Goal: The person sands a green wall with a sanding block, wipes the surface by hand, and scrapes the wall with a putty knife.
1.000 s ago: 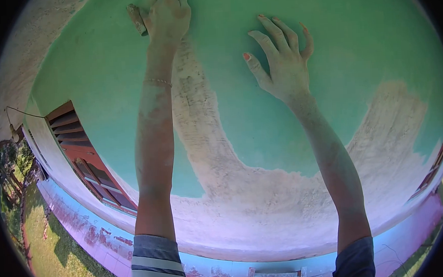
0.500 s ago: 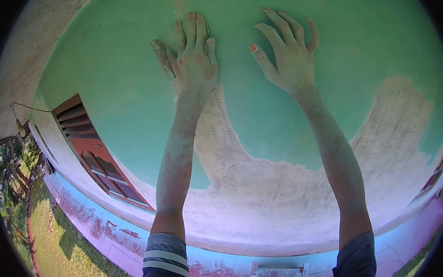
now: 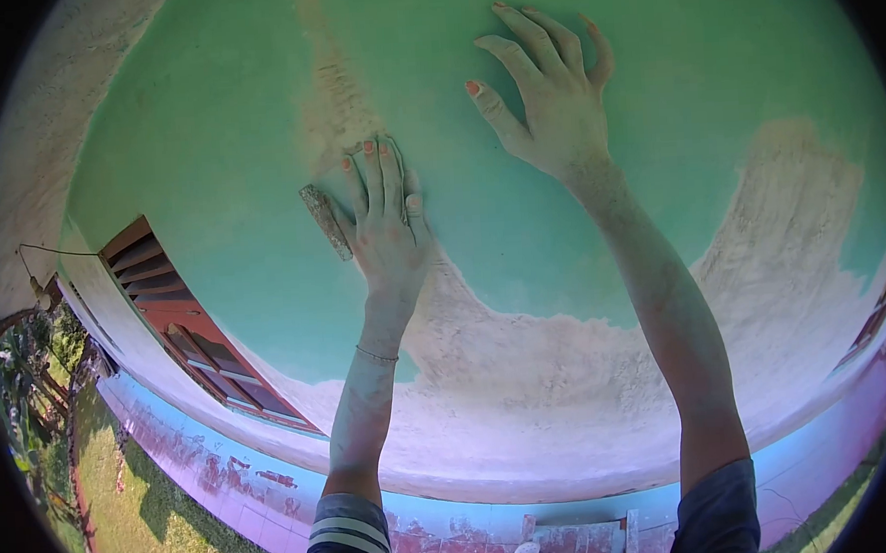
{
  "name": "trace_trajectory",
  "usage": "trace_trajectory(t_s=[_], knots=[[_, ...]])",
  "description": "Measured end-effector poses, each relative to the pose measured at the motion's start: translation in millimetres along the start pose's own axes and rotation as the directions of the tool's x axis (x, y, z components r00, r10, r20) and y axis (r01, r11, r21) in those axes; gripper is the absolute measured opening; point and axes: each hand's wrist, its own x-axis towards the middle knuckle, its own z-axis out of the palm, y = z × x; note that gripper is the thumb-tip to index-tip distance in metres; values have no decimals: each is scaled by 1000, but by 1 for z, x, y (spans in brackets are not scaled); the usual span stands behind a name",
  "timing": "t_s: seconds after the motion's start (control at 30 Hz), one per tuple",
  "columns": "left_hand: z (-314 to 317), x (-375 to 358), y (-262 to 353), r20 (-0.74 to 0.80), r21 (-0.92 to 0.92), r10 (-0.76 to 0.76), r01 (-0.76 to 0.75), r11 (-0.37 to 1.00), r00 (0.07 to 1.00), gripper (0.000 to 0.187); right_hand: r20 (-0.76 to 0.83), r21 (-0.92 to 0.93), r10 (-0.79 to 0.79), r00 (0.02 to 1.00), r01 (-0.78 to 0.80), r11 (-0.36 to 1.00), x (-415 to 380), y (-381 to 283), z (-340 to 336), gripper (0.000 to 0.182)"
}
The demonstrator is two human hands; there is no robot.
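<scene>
A green painted wall point(image 3: 205, 139) is filling the view, and the person is sanding it by hand. Judged from how the surface lies now, the work is partly done: a broad band of bare, pale plaster point(image 3: 528, 372) is running along the lower part of the wall, one arm of it rising at the right and a narrow scuffed strip point(image 3: 328, 92) climbing upward from it. The green paint to either side of that strip and across the top of the wall is remaining to be rubbed off. Left of the bare band, a brown louvred window shutter point(image 3: 180, 315) is showing in the wall. The right hand point(image 3: 554, 100) is bracing flat on the green paint to the right of the strip, fingers spread, holding nothing. The left hand point(image 3: 385, 229) is pressing palm-down at the foot of the strip, fingers together. The sanding block point(image 3: 325, 221) is lying under that palm and fingers, pinned against the wall, its worn end projecting past the thumb side.
</scene>
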Motion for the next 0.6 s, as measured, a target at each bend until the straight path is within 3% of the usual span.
trace_trajectory(t_s=[0.07,0.1,0.2,0.27,0.37,0.43,0.5,0.6], knots=[[2,8,-7,-8,-11,7,-7,1000,1000,57,14,-18,7,1000,-7,1000,-1,2,-2,40],[4,33,-12,-83,-62,9,-14,998,997,55,19,-24,0,1000,1,1000,-2,2,-2,40],[-5,170,-28,-214,-169,-8,-29,985,977,54,28,-67,0,1000,2,998,-1,-2,-2,41],[-37,243,-20,11,98,-161,159,982,987,57,40,-90,3,999,0,996,-1,0,-2,42],[-36,249,-26,-6,79,-99,99,992,995,57,55,-86,2,998,3,996,-2,0,-2,42],[-13,203,-39,-165,-211,62,-96,973,984,54,53,-85,-1,999,5,996,-1,0,-3,43],[-3,142,-31,-181,-105,45,-65,992,982,54,55,-70,-1,998,4,998,0,1,-1,44],[-8,64,-24,-31,33,78,-77,996,996,55,68,-92,17,998,-11,996,-1,0,-3,45]])
